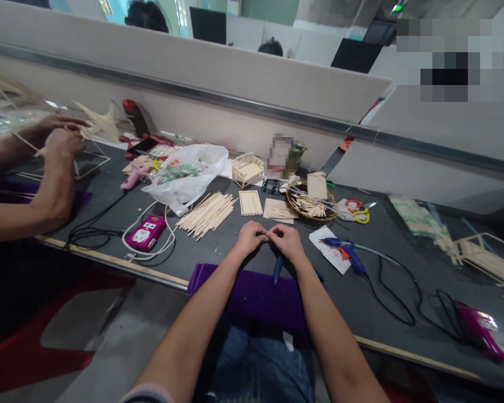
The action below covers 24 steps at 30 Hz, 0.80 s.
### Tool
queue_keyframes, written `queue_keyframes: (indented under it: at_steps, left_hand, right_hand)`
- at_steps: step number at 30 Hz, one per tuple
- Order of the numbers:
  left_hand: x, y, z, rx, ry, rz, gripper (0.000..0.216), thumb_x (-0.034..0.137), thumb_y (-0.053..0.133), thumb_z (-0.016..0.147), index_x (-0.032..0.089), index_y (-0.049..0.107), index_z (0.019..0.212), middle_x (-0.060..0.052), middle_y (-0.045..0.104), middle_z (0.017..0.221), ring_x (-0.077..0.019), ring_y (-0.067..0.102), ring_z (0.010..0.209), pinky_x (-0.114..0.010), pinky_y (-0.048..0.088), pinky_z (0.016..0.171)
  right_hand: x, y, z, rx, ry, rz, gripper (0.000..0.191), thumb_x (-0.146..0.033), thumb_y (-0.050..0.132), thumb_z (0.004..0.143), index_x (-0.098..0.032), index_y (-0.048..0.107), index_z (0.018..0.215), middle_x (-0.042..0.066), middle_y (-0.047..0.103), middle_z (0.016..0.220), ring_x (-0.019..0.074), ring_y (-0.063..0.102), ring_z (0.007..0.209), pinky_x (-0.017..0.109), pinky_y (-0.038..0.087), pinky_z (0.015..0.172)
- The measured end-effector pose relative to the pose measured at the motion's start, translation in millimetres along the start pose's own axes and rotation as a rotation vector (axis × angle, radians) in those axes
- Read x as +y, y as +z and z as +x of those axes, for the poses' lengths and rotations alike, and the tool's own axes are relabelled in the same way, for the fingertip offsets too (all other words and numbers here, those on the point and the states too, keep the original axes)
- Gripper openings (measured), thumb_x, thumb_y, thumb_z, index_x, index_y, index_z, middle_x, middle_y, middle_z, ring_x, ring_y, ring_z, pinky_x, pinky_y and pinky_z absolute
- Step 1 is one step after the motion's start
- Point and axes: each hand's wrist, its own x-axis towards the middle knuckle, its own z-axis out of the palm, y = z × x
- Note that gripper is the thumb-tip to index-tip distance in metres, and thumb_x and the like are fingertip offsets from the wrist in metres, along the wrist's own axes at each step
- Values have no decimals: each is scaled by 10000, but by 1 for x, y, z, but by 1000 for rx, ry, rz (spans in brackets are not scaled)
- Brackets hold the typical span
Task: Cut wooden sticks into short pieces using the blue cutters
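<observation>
My left hand [252, 238] and my right hand [286, 240] meet fingertip to fingertip above the near edge of the table. The fingers of both are pinched closed, and whatever sits between them is too small or hidden to name. A blue-handled tool [278, 270] lies under my right hand, its head out of sight. Below my wrists a purple cloth [252, 296] covers the edge. Just beyond my hands are a small frame of wooden sticks [251, 202], some flat wooden pieces [273, 208] and a pile of thin wooden sticks [208, 214].
Right of my hands, a blue glue gun [346, 252] rests on white paper. A round basket [292, 196] of sticks and scissors [357, 210] stand behind. To the left are a plastic bag [193, 173] and a purple power strip [147, 232]. Another person's hands [65, 140] work at far left.
</observation>
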Motion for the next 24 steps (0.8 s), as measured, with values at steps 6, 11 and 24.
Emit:
queue_keyframes:
  at_steps: [6,11,24]
  left_hand:
    - [0,0,-4,-65,-123,-279,181,272,676,706,176,767,830,-34,739,746,-179,639,696,-265,455,679]
    - [6,-2,-6,-108,-153,-403,216,296,689,679,126,761,791,-40,732,698,-162,625,627,-251,453,639]
    - [-1,1,1,-31,-10,88,133,176,765,670,276,761,758,-35,634,1245,-260,449,1283,-467,317,1068]
  right_hand:
    - [-5,-5,-1,15,61,208,230,-384,627,733,-167,672,668,-10,565,551,117,455,514,237,334,512]
    - [-12,-12,-2,-17,66,266,250,-391,630,728,-154,676,661,-5,604,566,115,479,520,230,355,524]
    - [-5,-5,-4,-24,-134,-263,198,-320,549,835,-203,656,717,21,643,722,154,561,725,236,377,657]
